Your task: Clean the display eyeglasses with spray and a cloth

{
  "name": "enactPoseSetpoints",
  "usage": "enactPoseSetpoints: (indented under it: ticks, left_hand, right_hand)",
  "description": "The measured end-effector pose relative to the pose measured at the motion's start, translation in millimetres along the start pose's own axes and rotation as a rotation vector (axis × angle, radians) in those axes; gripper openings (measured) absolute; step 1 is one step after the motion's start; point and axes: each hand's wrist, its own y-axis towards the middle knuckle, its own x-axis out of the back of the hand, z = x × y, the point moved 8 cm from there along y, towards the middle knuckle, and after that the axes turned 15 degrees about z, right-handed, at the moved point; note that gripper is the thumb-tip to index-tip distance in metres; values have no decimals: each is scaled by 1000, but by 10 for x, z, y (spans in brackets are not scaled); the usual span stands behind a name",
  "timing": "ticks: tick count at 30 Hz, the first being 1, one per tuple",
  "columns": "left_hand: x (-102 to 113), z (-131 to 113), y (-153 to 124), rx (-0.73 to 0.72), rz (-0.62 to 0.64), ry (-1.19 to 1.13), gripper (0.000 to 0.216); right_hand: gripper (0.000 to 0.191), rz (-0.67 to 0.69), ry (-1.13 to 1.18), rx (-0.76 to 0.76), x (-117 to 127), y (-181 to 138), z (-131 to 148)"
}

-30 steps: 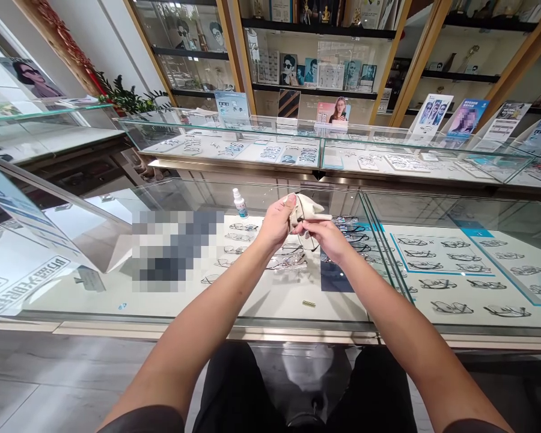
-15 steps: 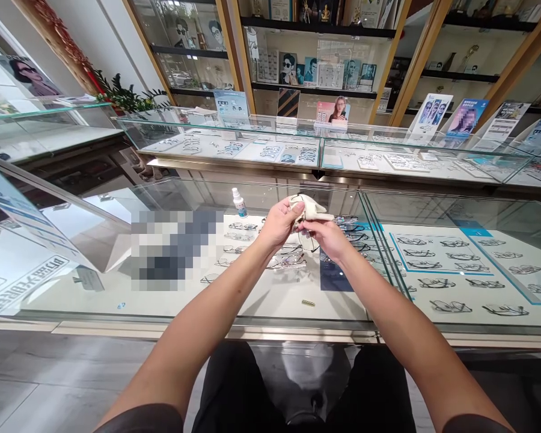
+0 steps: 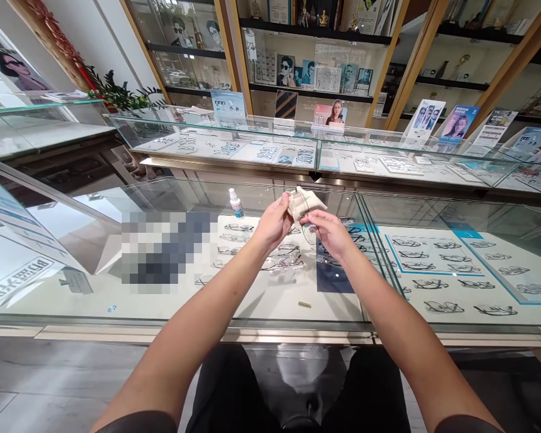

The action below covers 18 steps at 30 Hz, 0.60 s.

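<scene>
My left hand [image 3: 274, 224] is closed on the left edge of a beige cleaning cloth [image 3: 314, 199], held above the glass counter. A thin dark-rimmed pair of eyeglasses [image 3: 305, 209] lies against the cloth, its rim partly hidden by cloth and fingers. My right hand [image 3: 334, 231] pinches the eyeglasses at their right lower side, and a thin temple hangs down between my hands. Beyond my left hand, a small white spray bottle [image 3: 235, 204] with a blue label stands upright on the counter.
Rows of eyeglass frames [image 3: 417, 266] lie inside the glass display case [image 3: 252, 310]. A blurred dark patch [image 3: 162, 258] covers the left part of the counter. A small gold-coloured piece [image 3: 305, 305] lies near the front edge. A second display counter [image 3: 270, 123] runs behind.
My fingers have shifted: the cloth, bunched around the eyeglasses before, now spreads wider with more of it showing. My right hand has risen slightly. The view has moved a little.
</scene>
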Motion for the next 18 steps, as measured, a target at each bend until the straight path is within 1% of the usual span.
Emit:
enactPoseSetpoints:
  ticks: [3,8,13,15,18]
  left_hand:
    - [28,22,-3,7,-3,17,44]
    - [52,19,12,-17,16,47,50]
    - [122,-28,20,-27,-6,117,52]
    - [114,-14,13,15,22,170,57]
    - [23,93,-25,158,122,251,61]
  right_hand:
    - [29,-33,-5,14,33,-14,51]
    - [29,-96,3,77,132,-26,126]
    - [21,-166,-69,164,294,-69,278]
    - [16,-190,-131,217,338,-94,355]
    - [13,-192,-182,257,352,-102,403]
